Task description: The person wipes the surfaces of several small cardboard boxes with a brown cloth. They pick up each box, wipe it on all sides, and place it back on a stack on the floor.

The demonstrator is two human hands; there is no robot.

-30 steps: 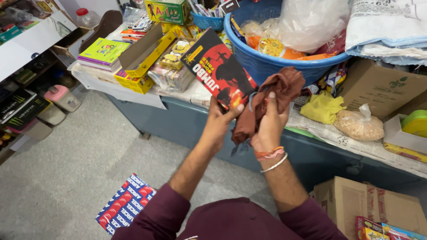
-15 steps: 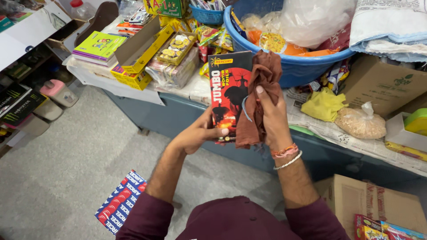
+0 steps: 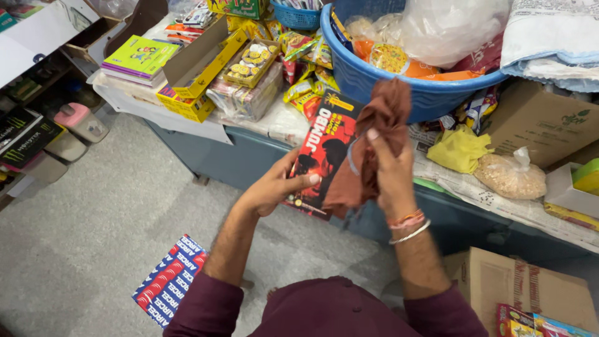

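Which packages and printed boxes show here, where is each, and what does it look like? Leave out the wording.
Flat box: in the left hand, red and black, rectangular; the right hand presses a brown cloth on it.
Open carton: counter, left, yellow with brown flaps.
Tray pack: beside the carton, yellow, round pieces.
Books: counter's far left, green-yellow covers.
Flat pack: floor, blue, red and white stripes.
Cardboard box: right of the blue tub, plain brown.

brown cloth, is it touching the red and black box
Touching. The head view shows the brown cloth, gripped in the right hand, draped against the face of the red and black box, which the left hand holds.
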